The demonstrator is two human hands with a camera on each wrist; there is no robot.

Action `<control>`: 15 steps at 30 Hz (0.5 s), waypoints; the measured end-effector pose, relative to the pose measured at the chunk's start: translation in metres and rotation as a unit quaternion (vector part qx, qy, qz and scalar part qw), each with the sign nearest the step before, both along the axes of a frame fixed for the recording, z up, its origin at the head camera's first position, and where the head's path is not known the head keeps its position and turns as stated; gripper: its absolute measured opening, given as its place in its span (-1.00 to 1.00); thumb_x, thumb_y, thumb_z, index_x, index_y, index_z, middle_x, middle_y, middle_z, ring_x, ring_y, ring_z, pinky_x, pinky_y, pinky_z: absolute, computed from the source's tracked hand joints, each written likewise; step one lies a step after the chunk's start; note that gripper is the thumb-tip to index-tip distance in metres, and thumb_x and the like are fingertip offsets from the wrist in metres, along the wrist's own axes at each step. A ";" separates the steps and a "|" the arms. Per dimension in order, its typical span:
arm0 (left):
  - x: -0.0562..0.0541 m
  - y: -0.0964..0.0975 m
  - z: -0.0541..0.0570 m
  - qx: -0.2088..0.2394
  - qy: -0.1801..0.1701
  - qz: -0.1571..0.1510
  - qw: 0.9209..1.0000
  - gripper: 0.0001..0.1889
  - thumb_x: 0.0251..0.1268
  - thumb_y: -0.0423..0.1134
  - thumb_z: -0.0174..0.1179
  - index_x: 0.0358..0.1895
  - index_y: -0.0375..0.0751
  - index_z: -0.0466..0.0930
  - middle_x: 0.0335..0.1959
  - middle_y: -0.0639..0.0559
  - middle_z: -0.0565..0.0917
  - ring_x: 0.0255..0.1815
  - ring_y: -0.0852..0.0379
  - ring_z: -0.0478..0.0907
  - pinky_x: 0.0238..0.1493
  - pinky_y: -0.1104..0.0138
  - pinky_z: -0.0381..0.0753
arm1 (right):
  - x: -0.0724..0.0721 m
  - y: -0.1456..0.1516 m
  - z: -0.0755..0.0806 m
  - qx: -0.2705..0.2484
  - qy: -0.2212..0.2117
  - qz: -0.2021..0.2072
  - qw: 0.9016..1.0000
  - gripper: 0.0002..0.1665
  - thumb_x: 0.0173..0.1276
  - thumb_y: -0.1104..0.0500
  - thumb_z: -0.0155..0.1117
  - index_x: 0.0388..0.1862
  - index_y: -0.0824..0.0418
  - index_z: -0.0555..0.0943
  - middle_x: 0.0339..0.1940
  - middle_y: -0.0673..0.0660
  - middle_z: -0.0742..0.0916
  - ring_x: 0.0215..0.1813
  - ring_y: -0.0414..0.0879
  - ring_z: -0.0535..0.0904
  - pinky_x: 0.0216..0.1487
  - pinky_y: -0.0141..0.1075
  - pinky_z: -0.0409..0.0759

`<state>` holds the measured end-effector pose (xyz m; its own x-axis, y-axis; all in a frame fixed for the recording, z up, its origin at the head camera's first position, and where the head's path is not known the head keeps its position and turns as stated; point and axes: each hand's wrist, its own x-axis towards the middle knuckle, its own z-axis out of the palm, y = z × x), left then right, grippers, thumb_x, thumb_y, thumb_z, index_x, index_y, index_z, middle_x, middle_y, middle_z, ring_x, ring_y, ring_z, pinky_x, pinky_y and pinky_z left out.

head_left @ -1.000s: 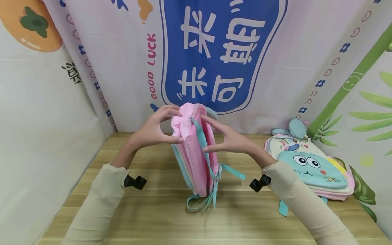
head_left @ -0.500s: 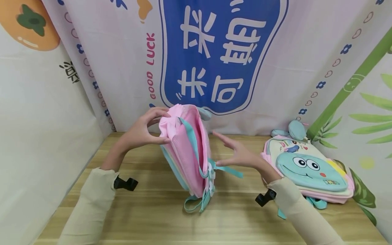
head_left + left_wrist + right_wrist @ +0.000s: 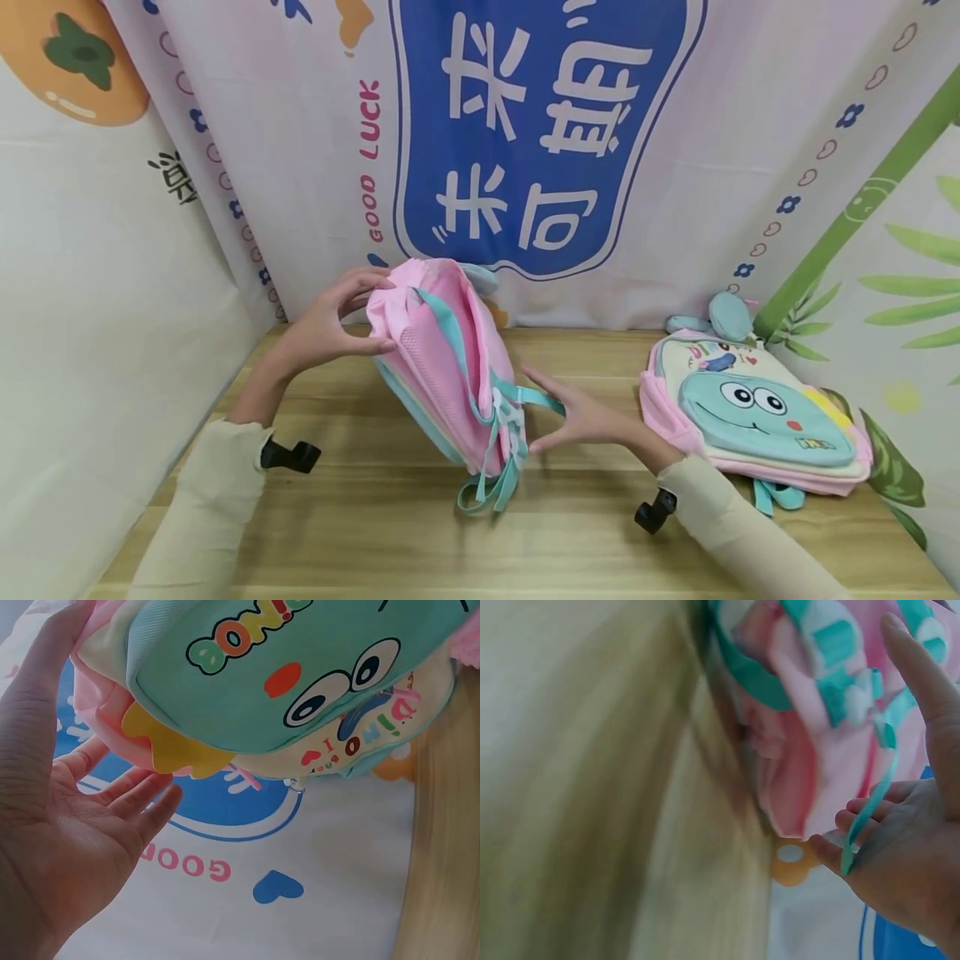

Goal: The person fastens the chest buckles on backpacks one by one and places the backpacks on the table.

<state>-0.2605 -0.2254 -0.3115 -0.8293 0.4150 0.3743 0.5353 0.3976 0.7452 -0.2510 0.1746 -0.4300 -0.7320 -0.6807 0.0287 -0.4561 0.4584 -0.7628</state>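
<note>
A pink and teal child's backpack (image 3: 442, 383) stands tilted to the left on the wooden table, its pink side panel toward me. My left hand (image 3: 322, 329) holds its upper left side, thumb on the near face and fingers round the far one. In the left wrist view, its teal front pocket (image 3: 217, 705) carries cartoon eyes and colourful letters. Straight, spread fingers show on my right hand (image 3: 581, 421), beside the bag's lower right side. Teal straps (image 3: 506, 417) with white buckles hang there; one loose strap end (image 3: 870, 817) crosses before the right palm, contact unclear.
Another backpack (image 3: 765, 417) with a smiling teal pocket lies flat at the table's right. Behind the wooden table (image 3: 337, 517) hangs a printed cloth (image 3: 300, 167) with blue and pink lettering. White printed sheets flank both sides.
The held backpack has shifted left and leans more that way, together with my left hand. My right hand has come off its upper side and moved down and right toward the straps.
</note>
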 end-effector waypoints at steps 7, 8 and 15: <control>0.002 -0.007 -0.002 -0.012 -0.004 0.008 1.000 -0.29 -0.01 -0.39 0.55 0.29 -0.21 0.48 0.48 -0.11 0.33 0.47 -0.13 0.28 0.45 -0.22 0.31 | 0.005 -0.004 -0.014 0.005 -0.001 0.022 1.000 0.43 0.07 -0.07 0.67 0.71 0.08 -0.08 0.70 0.21 0.13 0.68 0.20 0.04 0.58 0.21 0.12; 0.003 -0.008 -0.001 -0.014 -0.005 0.009 1.000 -0.29 -0.01 -0.39 0.55 0.30 -0.21 0.47 0.48 -0.12 0.32 0.48 -0.15 0.27 0.45 -0.23 0.31 | 0.006 -0.005 -0.016 0.002 -0.006 0.026 1.000 0.43 0.07 -0.06 0.67 0.71 0.07 -0.09 0.71 0.20 0.12 0.68 0.19 0.03 0.58 0.20 0.11; 0.008 -0.015 -0.002 -0.019 -0.016 0.013 1.000 -0.28 0.02 -0.37 0.54 0.32 -0.22 0.47 0.50 -0.12 0.30 0.49 -0.16 0.26 0.46 -0.24 0.29 | 0.008 -0.008 -0.026 0.000 -0.016 0.045 0.999 0.44 0.09 -0.06 0.66 0.71 0.04 -0.13 0.71 0.07 0.14 0.68 0.08 0.07 0.57 0.13 0.20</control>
<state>-0.2528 -0.2401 -0.3138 -0.8510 0.4067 0.3323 0.5012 0.4400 0.7451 -0.2429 0.1662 -0.4556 -0.6683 -0.7439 0.0063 -0.4711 0.4167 -0.7774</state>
